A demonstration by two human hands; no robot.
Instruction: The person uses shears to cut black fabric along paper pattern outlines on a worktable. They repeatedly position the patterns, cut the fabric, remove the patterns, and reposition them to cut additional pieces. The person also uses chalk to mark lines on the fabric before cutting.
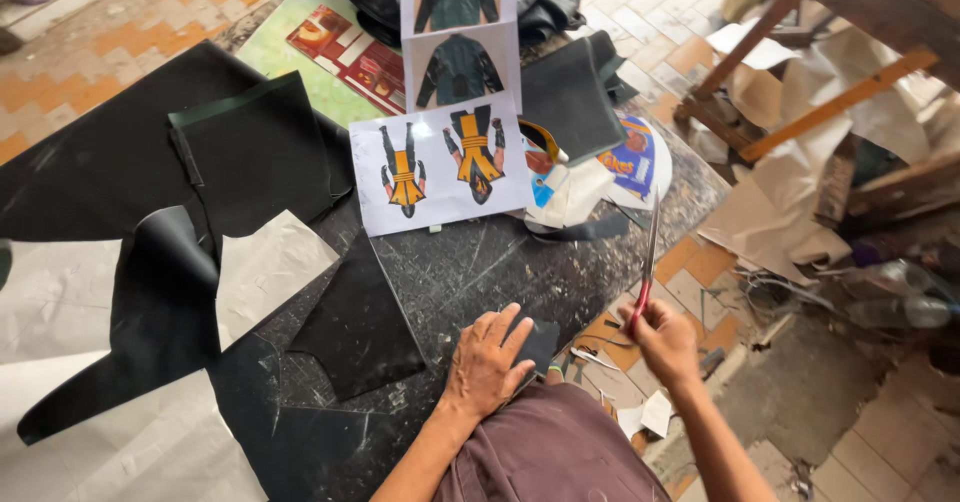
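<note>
Maroon-clad knee (560,457) is seen lowest. 1 small black leather piece (538,344) is pressed flat by the left hand (487,360), fingers spread. Red-handled scissors (646,262) are gripped upright by the right hand (664,342), fingers curled.

Bare worktop only in the middle

The scratched worktop (480,267) lies open ahead of the left hand (487,362); black leather pieces (250,152) crowd the left, printed sheets (440,167) block the far side.

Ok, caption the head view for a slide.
Left hand presses a small dark leather piece on the scarred worktable; right hand holds red-handled scissors upright.
</note>
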